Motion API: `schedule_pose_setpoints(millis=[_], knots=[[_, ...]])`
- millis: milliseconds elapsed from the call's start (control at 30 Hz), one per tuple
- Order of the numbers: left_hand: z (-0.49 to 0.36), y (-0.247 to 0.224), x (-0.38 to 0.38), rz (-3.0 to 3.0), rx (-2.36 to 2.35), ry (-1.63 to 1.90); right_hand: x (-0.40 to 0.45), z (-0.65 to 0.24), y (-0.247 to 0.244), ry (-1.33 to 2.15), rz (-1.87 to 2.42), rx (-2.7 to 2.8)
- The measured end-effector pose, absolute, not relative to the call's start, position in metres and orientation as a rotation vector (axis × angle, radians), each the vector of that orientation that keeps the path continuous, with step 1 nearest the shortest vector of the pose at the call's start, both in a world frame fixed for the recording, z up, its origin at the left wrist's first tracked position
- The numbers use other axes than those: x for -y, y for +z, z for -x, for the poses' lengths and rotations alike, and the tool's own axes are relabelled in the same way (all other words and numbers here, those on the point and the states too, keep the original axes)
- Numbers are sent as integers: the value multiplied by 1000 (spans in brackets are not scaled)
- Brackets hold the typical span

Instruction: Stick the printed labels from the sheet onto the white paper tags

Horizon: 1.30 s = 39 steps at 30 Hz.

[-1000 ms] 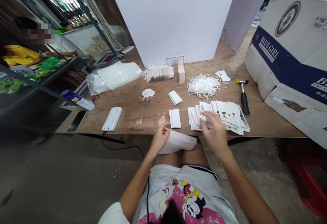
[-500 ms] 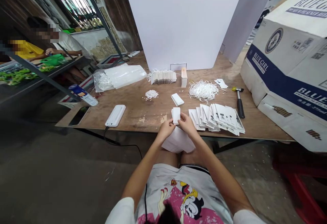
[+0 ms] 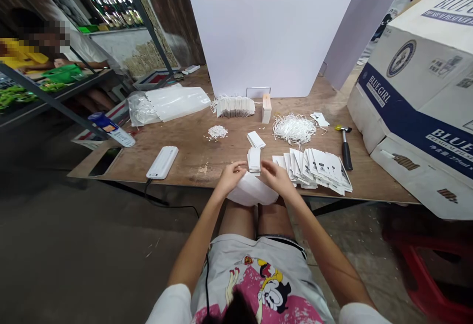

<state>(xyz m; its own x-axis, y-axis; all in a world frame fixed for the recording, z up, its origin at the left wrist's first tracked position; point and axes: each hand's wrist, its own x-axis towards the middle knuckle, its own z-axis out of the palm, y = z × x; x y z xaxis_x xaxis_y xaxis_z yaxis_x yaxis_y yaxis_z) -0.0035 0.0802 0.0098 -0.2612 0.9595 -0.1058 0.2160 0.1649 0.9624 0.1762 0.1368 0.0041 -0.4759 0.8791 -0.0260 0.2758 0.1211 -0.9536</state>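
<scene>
A small stack of white cards (image 3: 253,159) lies at the table's front edge, between my hands. To its left is my left hand (image 3: 233,175), fingers apart and holding nothing. My right hand (image 3: 275,175) is just right of the stack, its fingers curled but parted, with nothing seen in them. Below both hands a white sheet (image 3: 253,190) hangs over the edge above my lap. Another small card pile (image 3: 256,139) lies just behind the stack. Many white printed tags (image 3: 318,169) are fanned out beside my right hand.
Behind are a tangle of white strings (image 3: 294,129), small white pieces (image 3: 218,132) and a row of cards (image 3: 235,107). A hammer (image 3: 346,151) and large box (image 3: 417,92) stand right; a power bank (image 3: 162,162) and phone (image 3: 105,162) lie left. Two people sit far left.
Both hands have let go of the small card stack and moved apart. The stack now rests on the table. The view has shifted slightly.
</scene>
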Motion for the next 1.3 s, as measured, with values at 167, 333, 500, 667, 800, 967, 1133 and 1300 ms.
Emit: schedule_pose_setpoints(millis=[167,333,500,667,800,967,1133,1300], knots=[[13,25,-60,-1060,-1563,1431,-116,-216,25,1556,993,2109],[15,20,-64,-934,-1497,1445,-125,-217,27,1482,1129,1894],[18,10,-65,-849,-1448,1429,-128,-209,18,1634,1168,1540],[20,3,-63,-813,-1446,1503,-125,-206,10,1677,1185,1408],[20,4,-61,-828,-1449,1531,-124,-205,9,1672,1187,1363],[21,11,-57,-859,-1456,1532,-123,-206,8,1691,1189,1315],[23,12,-54,-872,-1460,1521,-124,-207,9,1696,1203,1331],[22,10,-51,-866,-1478,1516,-122,-206,15,1647,1178,1357]])
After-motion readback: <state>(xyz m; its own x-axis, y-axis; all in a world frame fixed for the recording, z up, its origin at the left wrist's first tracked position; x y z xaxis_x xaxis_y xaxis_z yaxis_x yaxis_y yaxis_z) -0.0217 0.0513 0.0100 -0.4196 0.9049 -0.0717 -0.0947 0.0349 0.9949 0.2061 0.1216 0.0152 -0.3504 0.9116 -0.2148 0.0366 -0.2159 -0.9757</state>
